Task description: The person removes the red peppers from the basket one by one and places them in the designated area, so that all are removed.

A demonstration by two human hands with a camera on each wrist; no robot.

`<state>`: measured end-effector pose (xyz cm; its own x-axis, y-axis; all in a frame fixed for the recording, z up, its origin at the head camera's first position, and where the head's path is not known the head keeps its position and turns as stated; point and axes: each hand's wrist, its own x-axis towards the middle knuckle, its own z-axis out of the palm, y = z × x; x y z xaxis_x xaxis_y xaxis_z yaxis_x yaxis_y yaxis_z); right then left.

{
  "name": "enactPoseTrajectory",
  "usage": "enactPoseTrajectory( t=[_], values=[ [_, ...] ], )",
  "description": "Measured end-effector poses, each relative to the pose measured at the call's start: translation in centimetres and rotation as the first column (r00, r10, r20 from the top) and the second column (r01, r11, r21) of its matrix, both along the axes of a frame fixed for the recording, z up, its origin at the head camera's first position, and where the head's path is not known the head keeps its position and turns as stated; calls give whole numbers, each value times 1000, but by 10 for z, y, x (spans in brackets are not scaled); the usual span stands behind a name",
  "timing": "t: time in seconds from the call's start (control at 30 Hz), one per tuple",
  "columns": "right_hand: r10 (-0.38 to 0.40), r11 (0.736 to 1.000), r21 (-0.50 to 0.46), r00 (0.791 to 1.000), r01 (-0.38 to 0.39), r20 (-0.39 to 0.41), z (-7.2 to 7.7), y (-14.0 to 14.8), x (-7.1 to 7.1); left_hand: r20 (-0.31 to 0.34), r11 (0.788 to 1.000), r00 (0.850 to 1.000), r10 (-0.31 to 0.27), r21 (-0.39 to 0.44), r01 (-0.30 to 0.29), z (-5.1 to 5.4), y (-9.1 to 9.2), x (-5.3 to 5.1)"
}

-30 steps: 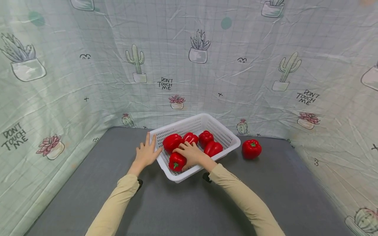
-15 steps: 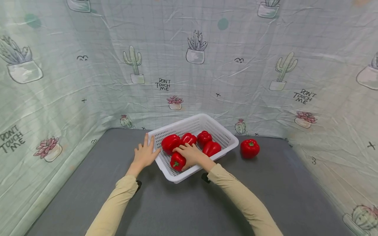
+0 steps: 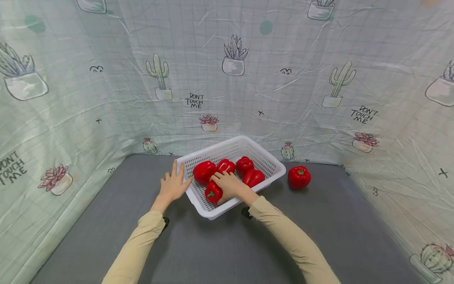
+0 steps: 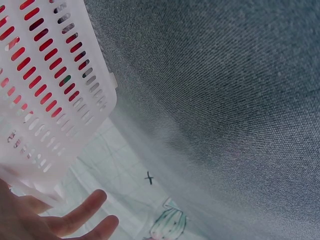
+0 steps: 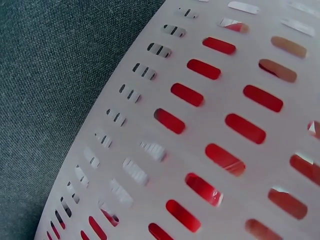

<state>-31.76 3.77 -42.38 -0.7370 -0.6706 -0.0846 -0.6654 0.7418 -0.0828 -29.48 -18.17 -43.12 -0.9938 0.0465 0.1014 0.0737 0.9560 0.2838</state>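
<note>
A white perforated plastic basket (image 3: 206, 213) stands at an angle on the grey table, with several red bell peppers inside. My right hand (image 3: 229, 185) reaches over its near side and grips the nearest bell pepper (image 3: 213, 193), whose green stem faces me. Behind that pepper lie another large red pepper (image 3: 204, 172) and several more. At the basket's left end, my left hand (image 3: 172, 186) touches the rim with fingers straight and spread. In the left wrist view, fingers (image 4: 82, 212) show beside the basket corner. Through the basket wall (image 5: 165, 185) the right wrist view shows red peppers.
One more red bell pepper (image 3: 299, 177) stands on the grey table (image 3: 213, 252), just right of the basket. A hanging cloth (image 3: 276, 98) printed with cacti closes off the back and both sides.
The gripped pepper has shifted slightly to the right within the basket, with my right hand on it. My left hand stays at the rim. The head view has drifted a little.
</note>
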Motion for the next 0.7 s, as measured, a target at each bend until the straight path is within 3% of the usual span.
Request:
enactPoseTrajectory(
  t=[0.37,0.7],
  values=[
    [17,996,-87,998,-22,-66,9,7,3,-9,1000,1000,-1,7,1,-1,-1,-3],
    [-44,985,-171,992,23,-119,18,21,13,-8,1000,1000,8,10,-8,-4,-1,-3]
  ],
)
